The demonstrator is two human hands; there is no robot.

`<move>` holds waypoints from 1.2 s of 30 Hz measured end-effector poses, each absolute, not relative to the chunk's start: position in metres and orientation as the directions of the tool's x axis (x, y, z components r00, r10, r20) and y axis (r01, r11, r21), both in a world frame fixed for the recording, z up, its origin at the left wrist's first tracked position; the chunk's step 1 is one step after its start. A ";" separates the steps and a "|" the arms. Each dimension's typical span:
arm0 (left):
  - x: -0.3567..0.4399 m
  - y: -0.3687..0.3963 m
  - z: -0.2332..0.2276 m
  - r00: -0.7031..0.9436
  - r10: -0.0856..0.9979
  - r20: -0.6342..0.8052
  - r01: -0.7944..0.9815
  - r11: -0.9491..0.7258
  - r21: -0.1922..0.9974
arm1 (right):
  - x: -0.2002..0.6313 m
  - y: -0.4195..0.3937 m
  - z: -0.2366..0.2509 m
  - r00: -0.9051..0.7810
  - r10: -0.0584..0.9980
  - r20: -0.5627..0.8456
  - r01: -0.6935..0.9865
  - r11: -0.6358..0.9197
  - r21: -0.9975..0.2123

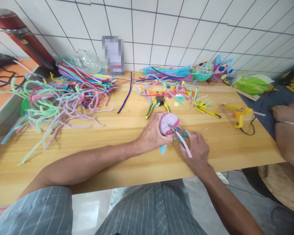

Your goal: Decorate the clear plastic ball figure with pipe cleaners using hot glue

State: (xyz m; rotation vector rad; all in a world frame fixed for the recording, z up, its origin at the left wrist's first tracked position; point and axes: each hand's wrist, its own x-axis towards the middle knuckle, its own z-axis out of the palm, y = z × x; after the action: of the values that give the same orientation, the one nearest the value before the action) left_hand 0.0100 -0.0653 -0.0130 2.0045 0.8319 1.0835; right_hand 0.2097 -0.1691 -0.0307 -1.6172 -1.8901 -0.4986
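Note:
My left hand (pixel 155 132) is wrapped round a ball (pixel 168 121) covered with lilac pipe cleaner, with pink and blue bands along its right side. A light blue fuzzy piece (pixel 163 149) sticks out below the ball. My right hand (pixel 197 148) is closed on a pair of pliers (pixel 185 134) with teal handles. Their metal jaws reach the ball's front, beside a pale lilac pipe cleaner end (pixel 186 147) that hangs down toward my right fingers. Whether the jaws grip that strip, I cannot tell. Behind my left hand lie yellow-and-green-handled pliers (pixel 158 103).
Loose pipe cleaners (pixel 73 101) crowd the table's left side. A yellow glue gun (pixel 238 115) and a yellow cutter (pixel 208 109) lie to the right. Decorated balls (pixel 203 71) and a clear ball (pixel 88 61) stand near the wall. Another person's arm (pixel 287 127) rests at far right.

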 end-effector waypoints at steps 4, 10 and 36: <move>0.012 -0.062 -0.015 0.412 0.806 0.425 0.197 -0.534 0.822 | 0.213 -0.167 -0.026 -0.003 0.809 0.588 0.932 0.216 -0.291; 0.012 -0.058 -0.012 0.365 0.833 0.416 0.190 -0.504 0.843 | 0.269 -0.154 -0.029 0.157 0.861 0.485 0.891 0.089 -0.446; 0.010 -0.053 -0.022 0.364 0.789 0.495 0.214 -0.588 0.780 | 0.190 -0.134 0.007 0.018 0.784 0.621 0.641 0.467 -0.609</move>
State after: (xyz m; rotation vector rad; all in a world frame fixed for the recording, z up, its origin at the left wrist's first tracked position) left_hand 0.0104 -0.0525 -0.0218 2.0145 0.8660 1.2087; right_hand 0.1898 -0.1339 0.0074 -1.2370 -1.6874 0.1738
